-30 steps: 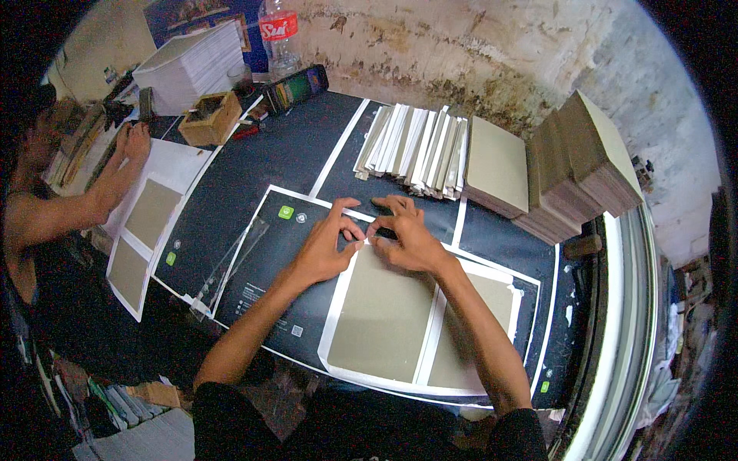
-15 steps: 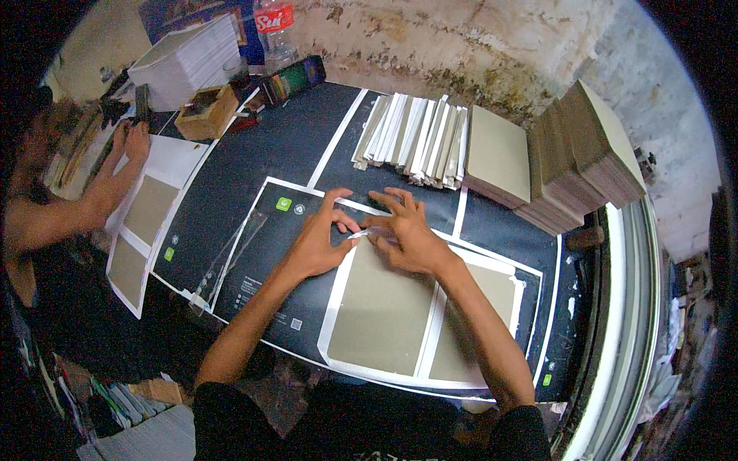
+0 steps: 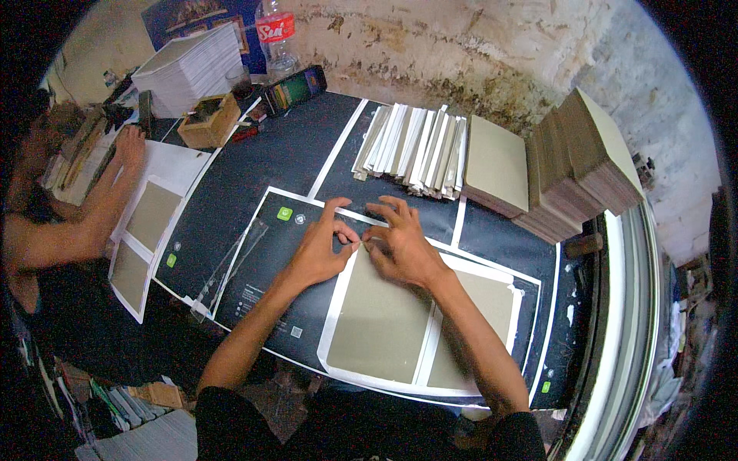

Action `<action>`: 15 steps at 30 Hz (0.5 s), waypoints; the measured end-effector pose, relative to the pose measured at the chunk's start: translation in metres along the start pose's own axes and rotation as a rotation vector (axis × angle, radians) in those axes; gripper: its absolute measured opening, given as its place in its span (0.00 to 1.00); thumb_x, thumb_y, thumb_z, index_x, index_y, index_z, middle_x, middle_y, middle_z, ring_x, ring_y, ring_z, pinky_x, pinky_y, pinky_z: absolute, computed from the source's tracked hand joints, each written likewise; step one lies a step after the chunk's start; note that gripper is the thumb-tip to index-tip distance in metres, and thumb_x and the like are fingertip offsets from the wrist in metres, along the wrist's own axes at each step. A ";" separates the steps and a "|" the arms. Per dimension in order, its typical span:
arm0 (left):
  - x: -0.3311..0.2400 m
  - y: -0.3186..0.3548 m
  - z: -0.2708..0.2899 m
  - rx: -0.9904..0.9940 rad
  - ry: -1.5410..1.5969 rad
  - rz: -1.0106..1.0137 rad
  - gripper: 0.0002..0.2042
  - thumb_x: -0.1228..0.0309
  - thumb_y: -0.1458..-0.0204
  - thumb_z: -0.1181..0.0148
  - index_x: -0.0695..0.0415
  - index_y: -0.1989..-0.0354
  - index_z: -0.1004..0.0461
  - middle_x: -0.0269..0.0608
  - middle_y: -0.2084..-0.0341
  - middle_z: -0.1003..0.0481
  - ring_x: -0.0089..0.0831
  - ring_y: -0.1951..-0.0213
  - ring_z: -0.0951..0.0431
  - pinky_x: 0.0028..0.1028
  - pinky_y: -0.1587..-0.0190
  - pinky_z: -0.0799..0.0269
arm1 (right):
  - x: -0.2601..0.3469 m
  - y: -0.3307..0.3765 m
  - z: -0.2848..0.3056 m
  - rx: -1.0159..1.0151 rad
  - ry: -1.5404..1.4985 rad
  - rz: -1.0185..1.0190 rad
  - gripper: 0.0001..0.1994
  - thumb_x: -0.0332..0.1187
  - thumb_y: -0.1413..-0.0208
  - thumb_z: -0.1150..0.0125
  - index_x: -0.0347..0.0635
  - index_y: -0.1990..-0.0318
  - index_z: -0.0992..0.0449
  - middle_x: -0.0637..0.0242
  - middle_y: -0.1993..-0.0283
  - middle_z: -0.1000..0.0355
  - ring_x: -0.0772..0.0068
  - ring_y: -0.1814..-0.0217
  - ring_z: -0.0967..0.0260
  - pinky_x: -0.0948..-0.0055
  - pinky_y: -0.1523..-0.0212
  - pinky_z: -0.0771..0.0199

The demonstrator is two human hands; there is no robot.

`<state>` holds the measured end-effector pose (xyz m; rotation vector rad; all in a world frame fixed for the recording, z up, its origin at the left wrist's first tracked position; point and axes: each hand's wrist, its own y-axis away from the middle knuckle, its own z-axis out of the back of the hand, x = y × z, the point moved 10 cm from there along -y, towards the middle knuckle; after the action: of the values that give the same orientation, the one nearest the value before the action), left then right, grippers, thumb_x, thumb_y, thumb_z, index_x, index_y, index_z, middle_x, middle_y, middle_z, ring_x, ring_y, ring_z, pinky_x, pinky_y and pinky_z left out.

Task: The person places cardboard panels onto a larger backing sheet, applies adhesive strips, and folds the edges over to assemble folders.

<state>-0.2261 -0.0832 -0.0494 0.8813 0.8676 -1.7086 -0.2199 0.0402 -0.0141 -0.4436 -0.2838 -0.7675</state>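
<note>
Before me lies a book cover: two grey-brown boards (image 3: pixel 378 321) on a white paper sheet (image 3: pixel 423 346), with a white strip between them. At its far left corner, my left hand (image 3: pixel 323 250) pinches the turned-in paper edge between thumb and index finger. From the other side, my right hand (image 3: pixel 405 246) holds the same corner by thumb and fingertips, its upper fingers raised. Both tips meet there, and the fingers partly hide the corner. Beneath the cover is a black printed sheet (image 3: pixel 265 284) with white borders.
Narrow strips (image 3: pixel 411 146) lie beyond my hands, beside stacked grey boards (image 3: pixel 496 161) and a taller stack (image 3: pixel 588 161). Left, another person's hand (image 3: pixel 131 146) is near a similar cover (image 3: pixel 146 223). A wooden box (image 3: pixel 207 123), white paper stack (image 3: pixel 188 69) and plastic bottle (image 3: pixel 277 42) stand behind.
My right fingers have drawn in closer to the corner, and the white edge there shows less between my hands. The other person's hands have shifted slightly.
</note>
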 end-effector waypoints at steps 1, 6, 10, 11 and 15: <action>0.000 0.000 0.000 -0.002 0.008 0.005 0.37 0.81 0.51 0.32 0.58 0.32 0.44 0.41 0.68 0.18 0.33 0.60 0.17 0.34 0.51 0.25 | 0.002 0.000 0.000 0.001 0.014 0.006 0.12 0.30 0.51 0.33 0.41 0.58 0.16 0.53 0.31 0.36 0.44 0.24 0.50 0.42 0.28 0.46; -0.001 0.003 0.002 -0.069 0.007 -0.026 0.38 0.82 0.52 0.33 0.59 0.33 0.46 0.42 0.69 0.18 0.33 0.64 0.17 0.32 0.56 0.23 | 0.009 0.001 0.002 -0.053 0.019 0.006 0.11 0.30 0.53 0.33 0.38 0.61 0.16 0.53 0.32 0.36 0.44 0.25 0.49 0.42 0.28 0.47; -0.005 0.003 0.002 -0.093 0.000 0.015 0.36 0.82 0.53 0.36 0.64 0.36 0.47 0.46 0.71 0.18 0.36 0.67 0.16 0.32 0.61 0.22 | 0.015 0.008 0.007 -0.110 0.028 -0.001 0.10 0.28 0.54 0.33 0.37 0.62 0.16 0.53 0.31 0.36 0.45 0.25 0.49 0.43 0.29 0.48; -0.003 0.002 0.002 -0.101 0.000 -0.003 0.35 0.81 0.53 0.36 0.64 0.36 0.47 0.46 0.71 0.18 0.37 0.68 0.16 0.32 0.62 0.22 | 0.017 0.009 0.006 -0.136 0.037 0.016 0.10 0.27 0.54 0.33 0.37 0.62 0.16 0.54 0.30 0.37 0.45 0.25 0.49 0.43 0.30 0.48; 0.001 0.002 0.002 -0.126 -0.013 -0.040 0.34 0.81 0.53 0.36 0.65 0.38 0.47 0.46 0.72 0.17 0.37 0.68 0.15 0.32 0.64 0.23 | 0.025 0.013 0.005 -0.199 0.094 0.064 0.12 0.28 0.56 0.31 0.34 0.62 0.18 0.53 0.29 0.39 0.45 0.25 0.50 0.43 0.30 0.48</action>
<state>-0.2247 -0.0863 -0.0497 0.7726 0.9790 -1.6721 -0.1934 0.0361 -0.0034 -0.5997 -0.1054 -0.7543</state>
